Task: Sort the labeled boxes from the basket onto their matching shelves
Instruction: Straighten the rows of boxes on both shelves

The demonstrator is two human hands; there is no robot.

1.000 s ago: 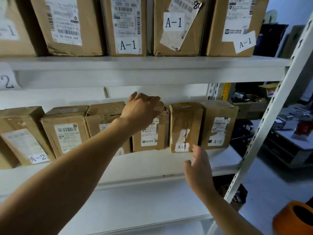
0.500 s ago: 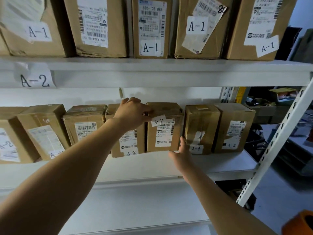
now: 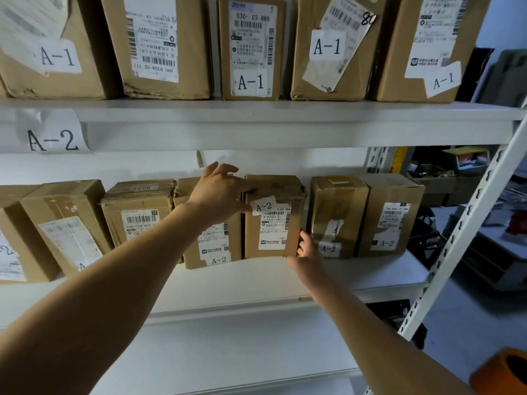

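Under the A-2 tag (image 3: 52,138) taped to the shelf edge, a row of cardboard boxes stands on the white shelf board (image 3: 256,280), and the step in hand appears to be seating one of them in that row. Left of that box (image 3: 273,216) stand several others, most showing A-2 labels, the nearest (image 3: 212,243) touching its left side. The left hand (image 3: 219,192) rests at the box's upper left corner, thumb on the front face beside the small A-2 label, fingers loosely spread over the top edge; it steadies rather than grips. The box itself stands upright on the board, its front about level with its neighbours. At its lower right corner the right hand (image 3: 306,252) presses in, fingers curled at the edge; whether they pinch the corner or only push it I cannot tell. Right of the box, past a narrow gap, stand two more A-2 boxes (image 3: 338,216).

Placement looks nearly done. The next move probably calls for a last nudge square, then letting go with both hands and returning to the basket, which is not clearly in view.
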